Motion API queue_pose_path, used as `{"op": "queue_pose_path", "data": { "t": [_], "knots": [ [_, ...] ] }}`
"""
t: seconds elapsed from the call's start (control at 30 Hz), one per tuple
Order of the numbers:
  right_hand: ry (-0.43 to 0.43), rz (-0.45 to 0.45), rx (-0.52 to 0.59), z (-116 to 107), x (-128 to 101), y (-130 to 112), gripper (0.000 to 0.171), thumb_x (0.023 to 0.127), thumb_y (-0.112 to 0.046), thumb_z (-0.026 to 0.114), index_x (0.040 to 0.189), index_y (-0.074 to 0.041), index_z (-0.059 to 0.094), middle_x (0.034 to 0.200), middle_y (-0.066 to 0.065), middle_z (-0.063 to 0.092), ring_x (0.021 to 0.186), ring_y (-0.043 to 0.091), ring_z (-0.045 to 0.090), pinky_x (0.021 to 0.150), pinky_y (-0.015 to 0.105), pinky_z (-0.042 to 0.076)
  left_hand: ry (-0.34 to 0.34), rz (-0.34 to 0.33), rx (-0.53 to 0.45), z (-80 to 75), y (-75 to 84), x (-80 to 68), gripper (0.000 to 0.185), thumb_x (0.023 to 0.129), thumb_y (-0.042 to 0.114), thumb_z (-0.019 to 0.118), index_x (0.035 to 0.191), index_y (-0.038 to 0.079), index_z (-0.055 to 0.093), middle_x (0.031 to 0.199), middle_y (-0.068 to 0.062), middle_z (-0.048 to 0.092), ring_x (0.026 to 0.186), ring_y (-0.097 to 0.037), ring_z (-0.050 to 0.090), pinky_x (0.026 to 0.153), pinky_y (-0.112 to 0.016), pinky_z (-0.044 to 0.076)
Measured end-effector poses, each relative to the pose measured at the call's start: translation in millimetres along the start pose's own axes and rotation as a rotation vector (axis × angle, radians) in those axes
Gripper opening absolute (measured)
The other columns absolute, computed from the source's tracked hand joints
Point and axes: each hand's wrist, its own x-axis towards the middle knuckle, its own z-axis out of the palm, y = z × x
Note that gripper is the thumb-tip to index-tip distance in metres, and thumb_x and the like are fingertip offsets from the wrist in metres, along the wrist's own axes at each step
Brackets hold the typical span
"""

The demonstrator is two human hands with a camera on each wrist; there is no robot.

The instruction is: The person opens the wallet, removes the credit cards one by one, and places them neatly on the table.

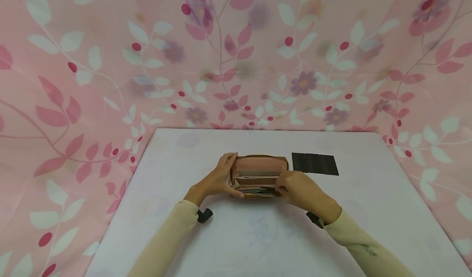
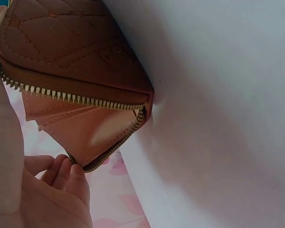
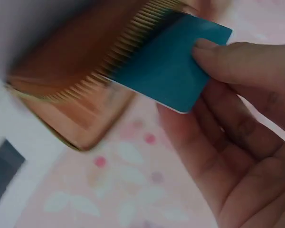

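Pink floral cloth (image 1: 221,55) is hung beyond the bench (image 1: 368,195), where the wallet (image 1: 259,162), gripped at nine o'clock by the left hand (image 1: 217,178), could be tipped if the teal card (image 3: 166,61), pinched at four o'clock by the fingers of the right hand (image 1: 302,190), were snagged by the zip teeth (image 2: 78,99).

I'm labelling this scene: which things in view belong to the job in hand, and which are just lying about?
In the job:
brown quilted leather-look wallet, held by the left hand
flat teal rectangular card, pinched by the right hand

Apparently lying about:
flat black rectangular piece, untouched on the white cloth-covered table
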Motion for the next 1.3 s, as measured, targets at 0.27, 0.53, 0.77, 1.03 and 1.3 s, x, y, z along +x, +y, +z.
{"op": "queue_pose_path", "data": {
  "t": [0.27,0.53,0.77,1.03,1.3],
  "knots": [
    [0.11,0.114,0.164,-23,-8,17,0.012,0.075,-0.002,0.083,0.082,-0.01,0.076,0.077,-0.006,0.066,0.065,0.003,0.058,0.057,0.021,0.05,0.006,0.014,0.011,0.9,0.2,-0.4,0.141,0.057,0.069,0.082,0.157,0.011,0.003,0.155,-0.008,0.01,0.138,-0.02,0.019,0.108,-0.042,0.033],
    [0.282,0.406,0.19,-43,-36,70,0.008,0.08,-0.008,0.081,0.088,-0.007,0.078,0.081,0.002,0.072,0.066,0.014,0.067,0.057,0.026,0.053,0.009,0.014,0.006,1.7,0.4,-0.8,0.141,0.056,0.069,0.082,0.158,0.012,0.003,0.155,-0.007,0.009,0.138,-0.02,0.019,0.108,-0.042,0.033],
    [0.286,0.69,0.159,-52,-74,120,0.02,0.087,-0.023,0.077,0.095,-0.004,0.079,0.08,0.01,0.073,0.069,0.023,0.064,0.055,0.026,0.047,-0.003,-0.01,0.015,2.1,-0.2,0.1,0.141,0.056,0.071,0.081,0.158,0.014,0.002,0.155,-0.006,0.009,0.138,-0.018,0.018,0.109,-0.04,0.033],
    [0.158,0.986,0.271,-42,-118,169,0.049,0.092,-0.042,0.067,0.109,0.003,0.073,0.084,0.014,0.073,0.075,0.022,0.067,0.069,0.044,0.046,0.002,0.001,0.022,0.8,0.8,-0.3,0.141,0.056,0.069,0.083,0.158,0.012,0.004,0.155,-0.008,0.01,0.139,-0.021,0.019,0.108,-0.042,0.034],
    [0.134,1.12,0.487,-29,-147,195,0.06,0.092,-0.041,0.067,0.118,0.013,0.063,0.089,0.015,0.073,0.069,0.012,0.071,0.067,0.019,0.049,0.007,0.004,0.042,1.6,0.6,-0.9,0.14,0.056,0.073,0.08,0.158,0.012,0.005,0.153,-0.007,0.013,0.137,-0.019,0.02,0.107,-0.041,0.035]
  ]
}}
